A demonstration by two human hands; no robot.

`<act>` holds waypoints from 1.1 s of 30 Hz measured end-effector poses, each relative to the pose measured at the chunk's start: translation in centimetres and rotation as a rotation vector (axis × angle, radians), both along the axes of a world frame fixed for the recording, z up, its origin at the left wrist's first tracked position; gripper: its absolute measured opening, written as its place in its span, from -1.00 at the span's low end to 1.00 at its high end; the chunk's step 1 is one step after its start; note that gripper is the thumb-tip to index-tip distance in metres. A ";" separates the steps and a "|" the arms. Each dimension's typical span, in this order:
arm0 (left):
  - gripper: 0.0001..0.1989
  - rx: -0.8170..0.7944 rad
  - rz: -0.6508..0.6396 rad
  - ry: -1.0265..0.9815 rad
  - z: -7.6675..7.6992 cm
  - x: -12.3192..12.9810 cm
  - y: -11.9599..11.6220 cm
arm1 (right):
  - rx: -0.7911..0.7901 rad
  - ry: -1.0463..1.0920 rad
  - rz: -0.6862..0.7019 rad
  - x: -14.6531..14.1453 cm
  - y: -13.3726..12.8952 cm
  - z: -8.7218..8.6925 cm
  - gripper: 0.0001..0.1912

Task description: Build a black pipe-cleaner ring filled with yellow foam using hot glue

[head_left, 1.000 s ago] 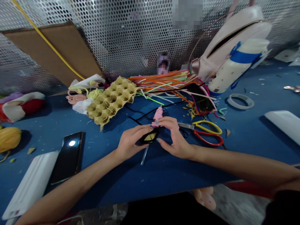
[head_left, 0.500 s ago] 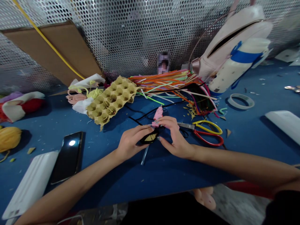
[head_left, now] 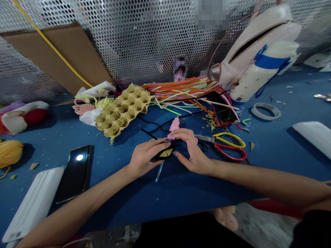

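Observation:
My left hand (head_left: 144, 155) grips a small black-rimmed piece (head_left: 166, 153) with a pale yellow middle, fingers over its far side. Curled around the right side of the same piece is my right hand (head_left: 193, 151), its thumb tip touching the edge. What the right fingertips pinch is partly hidden. Beneath and beyond the hands lies a pink glue gun (head_left: 174, 124), mostly covered by them. A clear glue stick (head_left: 159, 172) pokes out below the left hand, in line with it. Scissors (head_left: 229, 146) with yellow and red handles lie just right of my right hand.
An egg carton (head_left: 124, 110) and a heap of coloured pipe cleaners (head_left: 178, 90) lie behind the hands. To the left are a phone (head_left: 74, 172) and a yellow yarn ball (head_left: 10, 153). A tape roll (head_left: 266, 112), bottle (head_left: 263, 74) and pale bag (head_left: 258, 41) occupy the right.
The black-rimmed piece has turned slightly between my hands. Both hands stay in nearly the same place.

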State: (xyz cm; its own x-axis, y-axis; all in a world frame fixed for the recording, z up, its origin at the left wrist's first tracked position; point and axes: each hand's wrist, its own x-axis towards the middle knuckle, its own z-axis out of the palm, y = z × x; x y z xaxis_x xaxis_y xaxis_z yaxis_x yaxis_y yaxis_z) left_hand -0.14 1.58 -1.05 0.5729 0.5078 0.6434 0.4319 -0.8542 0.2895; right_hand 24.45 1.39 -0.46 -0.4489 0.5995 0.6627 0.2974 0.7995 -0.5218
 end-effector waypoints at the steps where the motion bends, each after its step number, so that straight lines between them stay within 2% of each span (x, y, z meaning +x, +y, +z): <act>1: -0.56 0.004 0.002 -0.001 0.0 0.0 0.0 | 0.000 -0.001 0.000 0.0 0.0 0.0 -0.45; 12: -0.55 -0.011 -0.006 -0.009 -0.1 0.0 0.0 | -0.011 0.004 0.012 0.0 0.0 0.0 -0.46; 19: -0.52 -0.131 -0.009 -0.134 -0.1 0.5 -0.1 | -0.001 0.064 -0.001 0.0 0.1 -0.2 -0.45; 33: -0.49 -0.121 -0.017 -0.130 -0.2 0.4 -0.1 | -0.021 0.067 0.001 -0.1 0.0 -0.2 -0.44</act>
